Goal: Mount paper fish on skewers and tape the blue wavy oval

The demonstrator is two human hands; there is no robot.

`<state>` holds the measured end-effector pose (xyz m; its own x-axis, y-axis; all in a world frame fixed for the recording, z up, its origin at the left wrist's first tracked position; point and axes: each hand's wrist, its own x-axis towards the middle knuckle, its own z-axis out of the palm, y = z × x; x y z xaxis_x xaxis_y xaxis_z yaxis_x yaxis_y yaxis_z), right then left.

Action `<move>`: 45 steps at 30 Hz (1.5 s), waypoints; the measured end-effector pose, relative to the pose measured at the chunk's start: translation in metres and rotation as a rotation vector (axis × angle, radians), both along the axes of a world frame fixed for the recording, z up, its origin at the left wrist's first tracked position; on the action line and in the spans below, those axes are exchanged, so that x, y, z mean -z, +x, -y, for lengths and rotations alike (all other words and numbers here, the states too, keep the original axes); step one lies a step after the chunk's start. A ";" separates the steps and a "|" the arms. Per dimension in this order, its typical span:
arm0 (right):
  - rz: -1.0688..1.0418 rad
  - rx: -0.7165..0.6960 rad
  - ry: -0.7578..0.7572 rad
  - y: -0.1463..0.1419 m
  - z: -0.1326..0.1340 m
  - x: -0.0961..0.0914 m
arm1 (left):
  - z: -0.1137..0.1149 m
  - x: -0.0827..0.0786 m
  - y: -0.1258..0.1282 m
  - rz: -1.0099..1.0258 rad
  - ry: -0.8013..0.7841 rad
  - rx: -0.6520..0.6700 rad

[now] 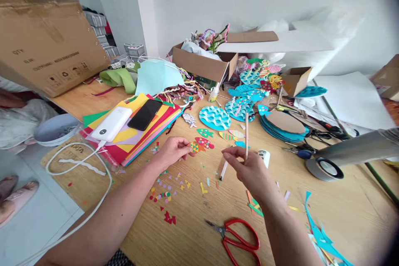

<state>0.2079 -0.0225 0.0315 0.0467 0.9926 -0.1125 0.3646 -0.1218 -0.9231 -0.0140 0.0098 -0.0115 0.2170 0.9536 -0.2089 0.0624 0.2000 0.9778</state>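
Note:
My left hand (pixel 172 151) pinches a small paper fish (pixel 201 145), red and orange with coloured dots, just above the wooden table (pixel 336 208). My right hand (pixel 247 168) is closed around a thin wooden stick (pixel 246 133) held upright, its top pointing away from me. The two hands are a short gap apart. A white glue stick (pixel 224 169) lies on the table between and under them. More paper fish (pixel 231 135) lie just beyond the hands.
Red scissors (pixel 238 239) lie near the front edge. A stack of coloured paper (pixel 137 137) with a phone (pixel 145 114) and power bank (pixel 111 124) is at left. Blue wave discs (pixel 215 117), cardboard boxes (pixel 202 64) and a tape roll (pixel 324 169) lie beyond. Paper scraps (pixel 165 195) litter the table.

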 end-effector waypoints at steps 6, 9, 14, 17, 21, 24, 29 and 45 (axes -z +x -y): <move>0.199 -0.310 0.139 -0.011 -0.003 0.011 | 0.000 -0.006 0.000 -0.015 -0.010 -0.137; 0.091 -0.189 0.177 -0.012 -0.004 0.005 | -0.001 -0.006 0.000 -0.013 -0.019 -0.157; -0.016 -0.052 0.256 -0.014 -0.007 -0.010 | -0.002 -0.004 0.002 0.024 0.006 -0.137; 0.062 -0.122 0.148 -0.019 -0.004 -0.004 | -0.001 -0.006 0.003 -0.021 0.041 -0.117; 0.164 -0.091 0.118 -0.025 -0.004 0.010 | 0.000 -0.009 0.004 -0.081 0.040 -0.083; 0.145 -0.054 0.141 -0.024 -0.011 0.011 | 0.001 -0.009 0.004 -0.135 -0.013 -0.023; 0.050 -0.068 0.160 -0.022 -0.019 0.005 | 0.003 -0.006 0.004 -0.192 -0.025 0.054; 0.280 -0.210 0.603 -0.040 0.004 0.021 | 0.006 -0.015 0.009 -0.110 -0.103 0.022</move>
<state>0.1681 -0.0265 0.0109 -0.2063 0.8692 0.4494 0.5586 0.4817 -0.6752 -0.0046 0.0035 0.0034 0.2079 0.9210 -0.3294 0.1739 0.2966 0.9390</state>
